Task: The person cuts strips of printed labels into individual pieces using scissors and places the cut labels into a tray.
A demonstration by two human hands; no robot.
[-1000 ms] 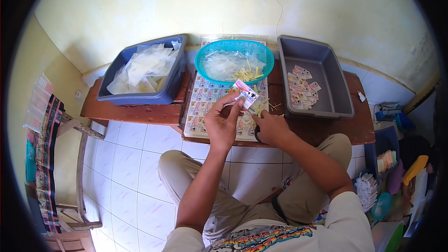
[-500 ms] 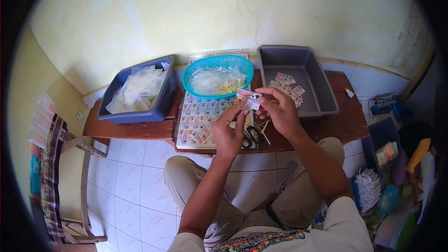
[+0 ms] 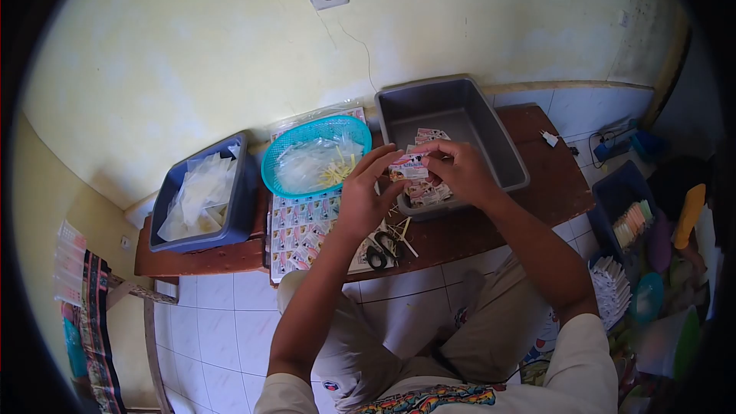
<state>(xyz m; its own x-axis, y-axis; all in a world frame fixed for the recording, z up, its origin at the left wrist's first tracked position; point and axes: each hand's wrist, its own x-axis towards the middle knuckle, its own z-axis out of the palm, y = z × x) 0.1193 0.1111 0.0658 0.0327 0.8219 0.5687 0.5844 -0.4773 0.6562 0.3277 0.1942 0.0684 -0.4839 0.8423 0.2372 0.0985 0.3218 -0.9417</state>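
Both my hands hold a small printed label (image 3: pixel 408 167) over the near edge of the grey bin (image 3: pixel 510 165). My left hand (image 3: pixel 369 193) pinches its left side, while my right hand (image 3: pixel 464 175) grips its right edge between thumb and fingers. Inside that bin, under and behind my hands, lie several similar labels (image 3: pixel 431 136). Black-handled scissors (image 3: pixel 377 255) rest on the bench below my left hand, among yellowish strips (image 3: pixel 405 239). Sheets of printed labels (image 3: pixel 290 218) are stacked to the left, with loose cut ones on top.
A turquoise basket (image 3: pixel 267 176) holds clear plastic bags and yellow strips. Left of it stands a blue-grey bin (image 3: pixel 244 211) with translucent packets. On the wooden bench (image 3: pixel 552 184), a white plug (image 3: pixel 549 138) lies at the right. Another person's arm (image 3: pixel 694 257) shows at far right beside crates.
My view has turned to the right. Both hands have carried the label from above the bench to the near edge of the grey bin, still holding it.
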